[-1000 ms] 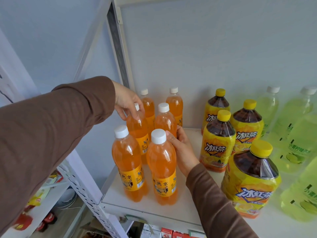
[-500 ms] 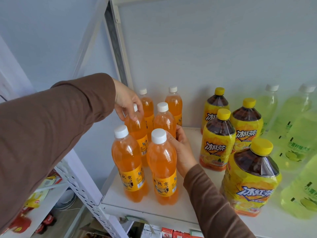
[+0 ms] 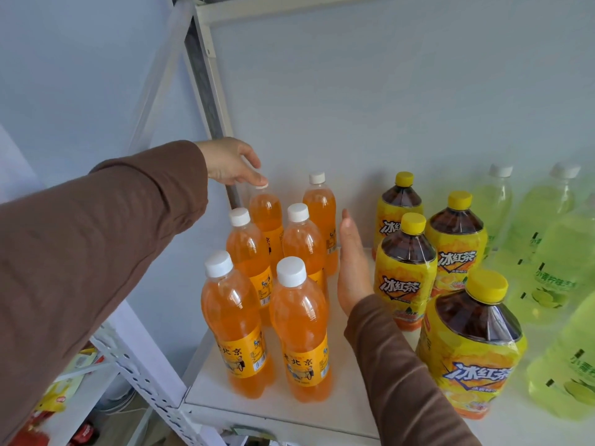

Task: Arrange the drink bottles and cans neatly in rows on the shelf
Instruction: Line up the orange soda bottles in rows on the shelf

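Note:
Several orange soda bottles (image 3: 299, 320) with white caps stand in two columns at the left end of the white shelf (image 3: 283, 410). My left hand (image 3: 230, 162) hovers open over the cap of the back-left orange bottle (image 3: 265, 210), fingertips just touching it. My right hand (image 3: 352, 265) is held flat and open, edge-on, along the right side of the orange group, holding nothing. Right of it stand several iced tea bottles (image 3: 405, 268) with yellow caps, the nearest being the largest in view (image 3: 470, 346).
Pale green lime drink bottles (image 3: 553, 262) fill the shelf's right end. The shelf's white upright post (image 3: 209, 91) rises behind my left hand. A perforated frame rail (image 3: 141, 378) runs down at the lower left, with packets on a lower shelf (image 3: 58, 394) beyond it.
My left hand let go of the middle-left orange bottle and rose to the back-left bottle's cap. My right hand released the orange bottles and flattened out beside them.

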A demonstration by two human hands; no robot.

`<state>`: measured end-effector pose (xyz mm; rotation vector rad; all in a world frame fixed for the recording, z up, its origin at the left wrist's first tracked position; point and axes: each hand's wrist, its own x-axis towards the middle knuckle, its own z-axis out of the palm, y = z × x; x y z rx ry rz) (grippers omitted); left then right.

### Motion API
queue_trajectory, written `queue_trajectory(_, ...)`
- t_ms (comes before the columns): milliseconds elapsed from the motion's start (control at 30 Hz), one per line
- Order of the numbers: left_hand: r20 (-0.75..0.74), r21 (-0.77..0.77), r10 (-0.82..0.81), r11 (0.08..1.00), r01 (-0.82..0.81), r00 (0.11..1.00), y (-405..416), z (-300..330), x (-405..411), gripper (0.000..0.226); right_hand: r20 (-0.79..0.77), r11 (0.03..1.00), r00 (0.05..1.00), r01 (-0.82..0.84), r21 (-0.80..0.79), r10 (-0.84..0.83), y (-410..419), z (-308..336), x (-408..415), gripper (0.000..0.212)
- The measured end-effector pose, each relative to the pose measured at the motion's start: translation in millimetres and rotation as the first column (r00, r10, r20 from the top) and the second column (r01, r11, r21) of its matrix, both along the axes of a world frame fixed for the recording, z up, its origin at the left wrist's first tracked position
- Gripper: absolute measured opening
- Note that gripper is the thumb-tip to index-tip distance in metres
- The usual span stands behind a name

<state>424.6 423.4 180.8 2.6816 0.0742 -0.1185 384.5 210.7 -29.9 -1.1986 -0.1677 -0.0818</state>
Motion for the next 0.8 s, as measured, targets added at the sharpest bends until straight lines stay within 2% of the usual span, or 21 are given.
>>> queue_trajectory(67,0.04,0.047,0.055,0.997,-0.056,0.998,8,-6,9,0.077,0.0,0.999,1.0,0.023,-0.03,-0.023,1,-2,8,0.063)
queue_trajectory(167,-0.039,0.004,0.101,0.995,-0.101,0.994,12,-21,18,0.099,-0.041,0.998,0.998,0.037,-0.056,-0.039,3,-8,19,0.069)
queue_trajectory(300,-0.175,-0.147,0.079,0.984,-0.105,0.981,13,-39,22,0.103,-0.074,0.996,0.995,0.063,-0.07,-0.069,8,-16,35,0.103)
queue_trajectory(367,-0.222,-0.163,0.034,0.984,-0.072,0.974,15,-46,25,0.093,-0.07,0.993,0.994,0.078,-0.086,-0.084,10,-17,43,0.096)
queue_trajectory(467,-0.284,-0.215,-0.072,0.977,0.009,0.956,15,-55,29,0.059,-0.068,0.991,0.992,0.104,-0.08,-0.109,9,-20,57,0.078)
queue_trajectory(533,-0.292,-0.249,-0.115,0.968,0.04,0.949,15,-59,32,0.048,-0.078,0.995,0.993,0.08,-0.058,-0.084,11,-19,64,0.084)
queue_trajectory(633,-0.285,-0.269,-0.146,0.961,0.067,0.947,13,-64,36,0.043,-0.102,1.0,0.994,0.024,-0.02,-0.026,12,-26,75,0.096)
queue_trajectory(800,-0.215,-0.289,-0.131,0.955,0.065,0.968,13,-72,46,0.041,-0.056,0.999,0.998,-0.039,-0.018,0.038,13,-31,84,0.078)
